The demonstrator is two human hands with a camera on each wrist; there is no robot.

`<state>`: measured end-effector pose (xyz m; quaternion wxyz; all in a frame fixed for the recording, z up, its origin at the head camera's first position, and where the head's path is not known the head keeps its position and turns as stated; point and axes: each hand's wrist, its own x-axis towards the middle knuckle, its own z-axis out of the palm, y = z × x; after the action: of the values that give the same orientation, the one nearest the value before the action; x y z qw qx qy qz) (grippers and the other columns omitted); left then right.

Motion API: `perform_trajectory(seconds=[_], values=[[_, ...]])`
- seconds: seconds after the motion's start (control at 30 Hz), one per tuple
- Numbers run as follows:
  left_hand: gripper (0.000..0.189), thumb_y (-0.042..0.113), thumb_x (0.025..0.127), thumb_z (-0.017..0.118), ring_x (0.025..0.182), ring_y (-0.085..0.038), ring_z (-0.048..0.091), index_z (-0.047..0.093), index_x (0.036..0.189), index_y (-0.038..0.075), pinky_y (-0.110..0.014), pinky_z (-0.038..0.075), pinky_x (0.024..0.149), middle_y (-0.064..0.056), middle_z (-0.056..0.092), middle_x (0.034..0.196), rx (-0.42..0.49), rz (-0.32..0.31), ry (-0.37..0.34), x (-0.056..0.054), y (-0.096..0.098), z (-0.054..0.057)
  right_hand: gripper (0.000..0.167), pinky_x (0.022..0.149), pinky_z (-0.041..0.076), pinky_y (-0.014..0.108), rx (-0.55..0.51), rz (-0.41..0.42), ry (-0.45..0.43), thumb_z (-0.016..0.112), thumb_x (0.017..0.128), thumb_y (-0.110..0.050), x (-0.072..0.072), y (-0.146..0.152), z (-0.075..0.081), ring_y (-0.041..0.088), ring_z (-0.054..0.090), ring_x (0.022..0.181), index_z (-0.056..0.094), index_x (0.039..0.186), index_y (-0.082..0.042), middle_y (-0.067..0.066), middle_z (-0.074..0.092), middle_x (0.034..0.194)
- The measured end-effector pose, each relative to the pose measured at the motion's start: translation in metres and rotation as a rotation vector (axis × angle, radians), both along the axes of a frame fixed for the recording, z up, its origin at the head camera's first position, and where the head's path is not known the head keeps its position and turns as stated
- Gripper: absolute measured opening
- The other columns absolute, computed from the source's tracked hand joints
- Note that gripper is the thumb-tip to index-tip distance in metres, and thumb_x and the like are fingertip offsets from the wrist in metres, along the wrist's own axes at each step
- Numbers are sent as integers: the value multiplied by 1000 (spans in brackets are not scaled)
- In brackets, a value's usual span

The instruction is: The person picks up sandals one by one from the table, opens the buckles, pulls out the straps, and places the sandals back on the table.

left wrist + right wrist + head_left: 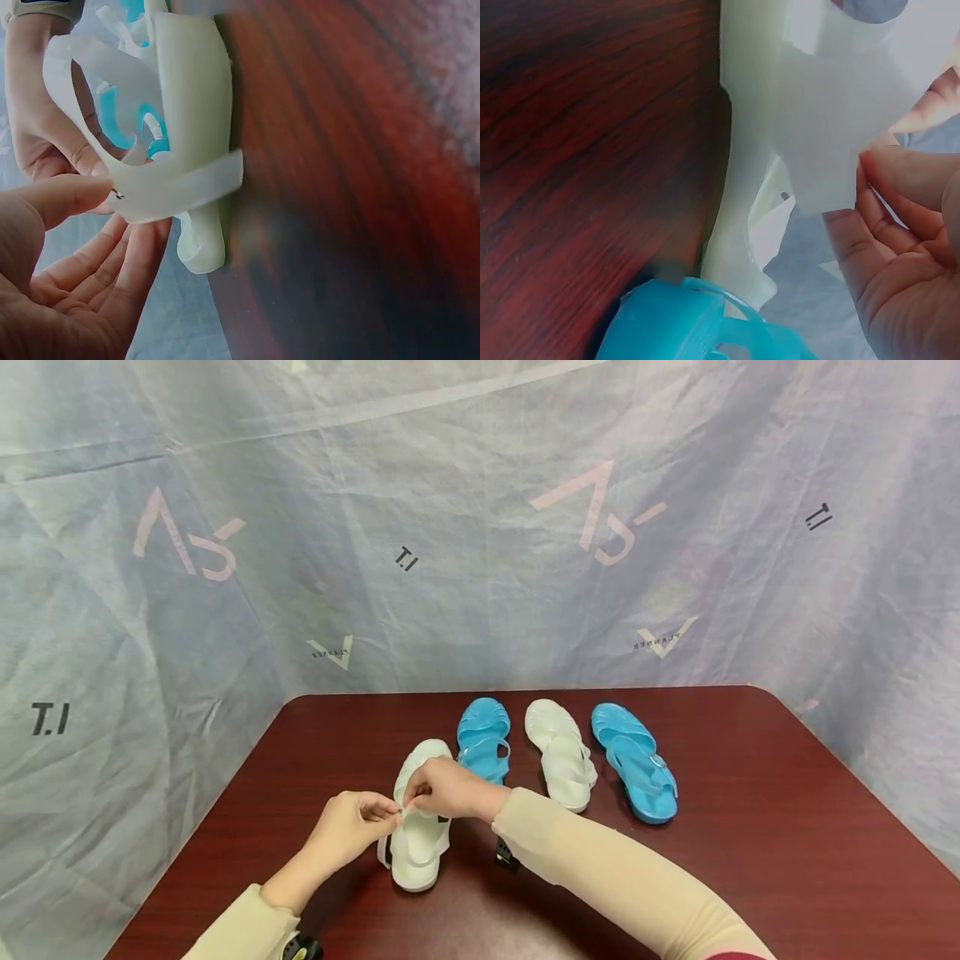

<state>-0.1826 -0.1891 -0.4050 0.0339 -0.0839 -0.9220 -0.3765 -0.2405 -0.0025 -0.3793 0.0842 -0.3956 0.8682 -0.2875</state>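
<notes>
A white jelly sandal [415, 874] lies on the table, toe pointing away, between the two hands. My left hand [348, 827] pinches its strap [202, 184] between thumb and fingers, close to a small metal pin [117, 193]. The strap's free end sticks out past the sandal's side in the left wrist view. From the other side, my right hand [450, 787] reaches over the sandal and pinches the strap between thumb and fingers. Its fingertips [844, 225] touch the pale strap edge in the right wrist view. The hands partly cover the sandal's middle.
Behind and right of the held sandal lie a blue sandal [483, 718], another white sandal [551, 718] and a second blue sandal [630, 727], in a row. The dark red table [787, 827] ends at a grey printed cloth [480, 527] at the back.
</notes>
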Motion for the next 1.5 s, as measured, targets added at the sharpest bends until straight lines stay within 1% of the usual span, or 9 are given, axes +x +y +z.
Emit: perform_trajectory(seconds=[0.23,0.5,0.63,0.73,0.83,1.07,1.2,1.5], values=[[5,16,81,76,68,-6,64,76,86,13,-23,51,60,5,71,77,-10,41,-20,-1,3,0,9,59,44,12,16,3,10,69,90,-13,-1,3,-2,-2,53,62,77,89,-9,-1,72,79],[7,18,81,76,70,-7,65,76,87,14,-24,52,62,5,72,78,-12,58,-32,0,3,0,9,59,46,14,23,8,-33,72,88,-14,-2,9,0,-2,55,64,77,87,-7,1,73,79],[6,18,81,77,70,-7,65,76,87,15,-25,52,63,5,72,78,-10,67,-44,0,2,0,9,60,47,14,32,15,-38,72,88,-15,-6,10,-1,-1,56,65,77,89,-8,1,73,80],[6,18,82,77,70,-6,66,76,87,15,-26,52,64,6,72,78,-15,71,-43,1,2,-1,9,62,48,14,34,16,-31,71,89,-15,-9,12,-2,-1,58,68,77,91,-9,1,73,82],[6,18,82,77,70,-7,66,76,87,15,-26,53,64,5,72,78,-13,75,-41,1,3,0,9,63,48,14,30,12,-43,71,89,-16,-12,14,-3,-1,59,69,77,91,-10,-1,73,83],[7,18,82,77,69,-7,67,77,87,14,-26,52,62,4,73,78,-4,95,-52,2,5,3,7,61,48,16,6,-26,-78,71,89,-15,-13,20,-3,-1,57,67,76,90,-10,-3,71,78],[7,18,82,76,69,-8,67,77,88,13,-25,52,60,3,73,79,3,100,-57,2,5,4,7,61,49,17,-3,-41,-95,71,89,-15,-12,22,-1,1,57,67,76,90,-10,-3,70,78],[8,17,83,76,68,-8,66,77,89,13,-25,50,58,2,73,80,17,104,-67,3,5,4,7,62,49,17,-2,-62,-128,71,89,-16,-13,25,-4,2,59,69,76,90,-11,-3,71,80]])
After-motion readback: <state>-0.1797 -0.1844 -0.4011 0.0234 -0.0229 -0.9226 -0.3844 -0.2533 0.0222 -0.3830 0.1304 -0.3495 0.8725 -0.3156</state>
